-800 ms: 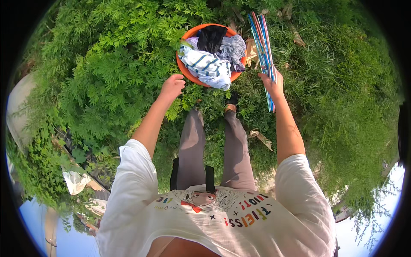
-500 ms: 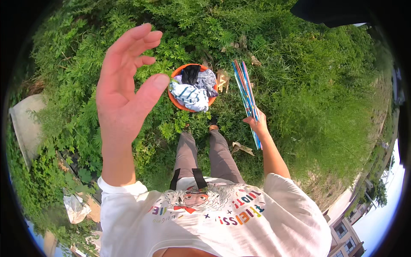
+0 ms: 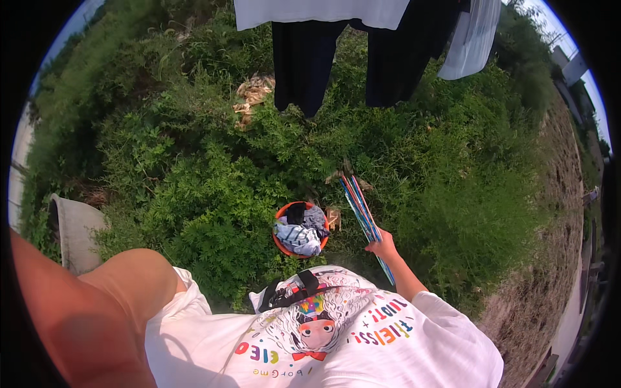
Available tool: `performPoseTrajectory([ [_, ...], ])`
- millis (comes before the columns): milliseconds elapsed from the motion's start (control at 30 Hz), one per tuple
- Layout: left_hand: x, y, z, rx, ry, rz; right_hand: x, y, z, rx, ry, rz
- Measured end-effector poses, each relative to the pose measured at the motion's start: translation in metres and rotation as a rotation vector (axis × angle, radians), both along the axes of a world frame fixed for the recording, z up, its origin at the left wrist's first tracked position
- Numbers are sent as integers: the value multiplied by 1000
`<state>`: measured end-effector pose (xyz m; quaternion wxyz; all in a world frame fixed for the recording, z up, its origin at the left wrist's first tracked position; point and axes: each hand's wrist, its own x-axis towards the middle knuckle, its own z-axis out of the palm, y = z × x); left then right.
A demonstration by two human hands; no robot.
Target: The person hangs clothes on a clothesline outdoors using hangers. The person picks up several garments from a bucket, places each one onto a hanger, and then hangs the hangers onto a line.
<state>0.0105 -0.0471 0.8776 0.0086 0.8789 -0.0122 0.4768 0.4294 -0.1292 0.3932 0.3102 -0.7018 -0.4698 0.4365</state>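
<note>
R hand [image 3: 383, 244] clamped round bundle of thin blue/red/white rods [image 3: 359, 207], just R of orange basin [image 3: 279, 245] w/ clothes [image 3: 301, 238]. L arm [image 3: 71, 317] nr camera; L hand out of view, can't tell state. White T-shirt [image 3: 420, 352] has multicol. lettering [image 3: 386, 335] + cartoon print [image 3: 317, 335].

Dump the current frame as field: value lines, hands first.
Left hand: out of view; left arm fills the lower left
Right hand: closed around a bundle of thin blue, red and white rod-like pieces
Container: orange basin among the plants, left of the bundle
Contents: crumpled clothes, including a striped piece
Upper edge: hanging white garment and dark trousers
Ground: green plants
</note>
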Motion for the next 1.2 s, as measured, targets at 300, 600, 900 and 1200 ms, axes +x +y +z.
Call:
performPoseTrajectory([
  [300, 10, -27, 35, 48, -178, 201, -22, 100, 56, 39, -166, 238],
  [600, 22, -2, 53, 134, -204, 172, -19, 78, 66, 137, -113, 151],
  [900, 31, 61, -49, -671, -287, 513, -74, 106, 202, 225, 108, 249],
  [1200, 77, 26, -296, -1499, -169, 174, -190, 130, 194, 475, 5, 487],
])
